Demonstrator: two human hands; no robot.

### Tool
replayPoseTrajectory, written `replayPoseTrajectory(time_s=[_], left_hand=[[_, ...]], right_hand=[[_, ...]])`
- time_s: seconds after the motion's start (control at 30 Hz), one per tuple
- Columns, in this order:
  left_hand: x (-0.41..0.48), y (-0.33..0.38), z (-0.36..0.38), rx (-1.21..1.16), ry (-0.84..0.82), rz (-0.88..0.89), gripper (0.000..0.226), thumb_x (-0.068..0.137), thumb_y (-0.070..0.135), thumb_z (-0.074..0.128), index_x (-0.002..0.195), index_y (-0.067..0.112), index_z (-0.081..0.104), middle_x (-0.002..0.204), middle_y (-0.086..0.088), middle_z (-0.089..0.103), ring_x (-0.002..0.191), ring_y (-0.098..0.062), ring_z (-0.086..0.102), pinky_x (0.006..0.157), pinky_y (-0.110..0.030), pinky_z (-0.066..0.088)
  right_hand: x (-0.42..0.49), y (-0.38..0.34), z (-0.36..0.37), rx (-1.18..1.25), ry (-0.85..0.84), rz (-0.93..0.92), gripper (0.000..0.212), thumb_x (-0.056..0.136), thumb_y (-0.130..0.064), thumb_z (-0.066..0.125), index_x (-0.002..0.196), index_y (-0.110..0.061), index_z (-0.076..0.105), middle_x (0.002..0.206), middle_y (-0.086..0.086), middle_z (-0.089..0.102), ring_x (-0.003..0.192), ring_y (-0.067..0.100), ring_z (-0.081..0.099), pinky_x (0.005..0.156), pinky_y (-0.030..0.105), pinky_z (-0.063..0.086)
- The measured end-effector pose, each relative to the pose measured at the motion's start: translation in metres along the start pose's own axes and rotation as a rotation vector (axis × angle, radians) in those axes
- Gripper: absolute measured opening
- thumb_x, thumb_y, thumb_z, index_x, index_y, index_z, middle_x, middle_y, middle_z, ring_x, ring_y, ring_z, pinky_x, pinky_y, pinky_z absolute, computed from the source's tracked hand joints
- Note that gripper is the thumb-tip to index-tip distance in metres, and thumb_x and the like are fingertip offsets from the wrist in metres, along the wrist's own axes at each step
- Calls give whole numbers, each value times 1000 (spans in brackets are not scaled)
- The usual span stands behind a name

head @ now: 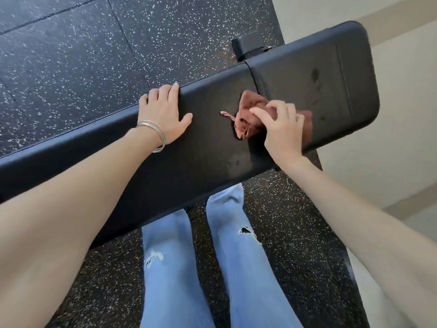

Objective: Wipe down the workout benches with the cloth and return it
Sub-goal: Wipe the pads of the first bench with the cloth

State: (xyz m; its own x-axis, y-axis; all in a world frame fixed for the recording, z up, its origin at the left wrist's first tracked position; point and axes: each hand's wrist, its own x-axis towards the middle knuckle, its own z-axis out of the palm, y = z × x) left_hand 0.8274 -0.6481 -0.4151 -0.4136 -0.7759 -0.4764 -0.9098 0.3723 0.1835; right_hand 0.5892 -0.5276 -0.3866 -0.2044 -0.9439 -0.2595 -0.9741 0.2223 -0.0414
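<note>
Soft rust-brown cloth (250, 110) looked light and limp; right hand (283, 131) fingers clamped on its bunched middle, left hand (163, 114) fingers spread flat on the bench surface (208, 147).

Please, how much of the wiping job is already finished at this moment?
In progress. The right hand presses the cloth on the bench near the seam between its pads; the left hand rests on the far edge. Smudges on both pads suggest wiping left. The cloth is not yet returned; other benches are out of view.
</note>
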Motion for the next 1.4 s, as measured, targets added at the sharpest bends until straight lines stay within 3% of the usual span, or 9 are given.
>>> replayPoseTrajectory(time_s=[0.27, 0.47, 0.57, 0.63, 0.83, 1.03, 1.17, 1.33, 1.4], left_hand=[[-2, -6, 3, 40, -10, 72, 80, 89, 54, 41, 148, 9, 13, 151, -14, 25, 135, -38, 27, 110, -51, 22], [-4, -11, 1, 58, -19, 121, 81, 89, 51, 44, 149, 9, 10, 154, -12, 21, 136, -37, 25, 111, -50, 23], [-4, -10, -3, 61, -38, 133, 81, 89, 50, 45, 149, 8, 10, 154, -13, 19, 137, -38, 24, 111, -49, 22], [-4, -11, -4, 72, -52, 140, 81, 90, 50, 45, 149, 9, 9, 154, -13, 19, 137, -38, 24, 111, -50, 23], [-5, -12, 2, 65, -21, 139, 81, 89, 49, 46, 149, 9, 10, 154, -14, 19, 137, -38, 23, 111, -49, 22], [-7, -9, 0, 43, -15, 129, 79, 89, 48, 46, 148, 8, 13, 152, -16, 22, 136, -38, 25, 110, -49, 22], [-5, -12, -4, 36, -35, 151, 76, 90, 47, 46, 148, 8, 15, 151, -15, 24, 134, -38, 26, 110, -49, 24], [3, -8, -7, 30, -55, 135, 76, 90, 46, 46, 148, 9, 14, 147, -17, 30, 129, -40, 32, 105, -51, 30], [9, 1, -8, 16, -68, 91, 76, 91, 47, 45, 148, 9, 14, 145, -18, 32, 129, -41, 33, 104, -51, 30]], right_hand=[[-70, -82, 34, 235, 104, 618, 62, 77, 8, 51, 124, -33, 56, 129, 7, 48, 107, 33, 44, 71, 45, 40], [-136, -159, 55, 332, 130, 473, 63, 66, 14, 55, 113, -27, 67, 112, 14, 60, 94, 40, 55, 65, 44, 44], [-135, -136, 54, 308, 166, 343, 57, 71, 5, 45, 110, -30, 69, 107, 9, 62, 85, 36, 56, 63, 41, 46], [-123, -107, 52, 267, 205, 340, 55, 73, 4, 52, 111, -33, 68, 108, 6, 62, 84, 34, 55, 63, 39, 46], [-83, -75, 48, 356, 317, 954, 59, 79, 8, 53, 121, -34, 59, 120, 4, 52, 97, 32, 49, 75, 44, 45], [-127, -158, 48, 373, 147, 644, 56, 77, 9, 53, 115, -31, 66, 116, 10, 57, 91, 34, 52, 73, 42, 41], [-128, -131, 37, 374, 57, 428, 55, 77, 6, 56, 116, -31, 65, 114, 8, 57, 90, 35, 51, 72, 44, 44], [-85, -44, 14, 269, 302, 633, 50, 81, -3, 64, 121, -33, 60, 117, 6, 54, 98, 32, 50, 74, 45, 45], [-57, -11, 10, 247, 290, 670, 49, 84, -8, 64, 127, -31, 55, 121, 8, 51, 103, 32, 48, 79, 44, 46]])
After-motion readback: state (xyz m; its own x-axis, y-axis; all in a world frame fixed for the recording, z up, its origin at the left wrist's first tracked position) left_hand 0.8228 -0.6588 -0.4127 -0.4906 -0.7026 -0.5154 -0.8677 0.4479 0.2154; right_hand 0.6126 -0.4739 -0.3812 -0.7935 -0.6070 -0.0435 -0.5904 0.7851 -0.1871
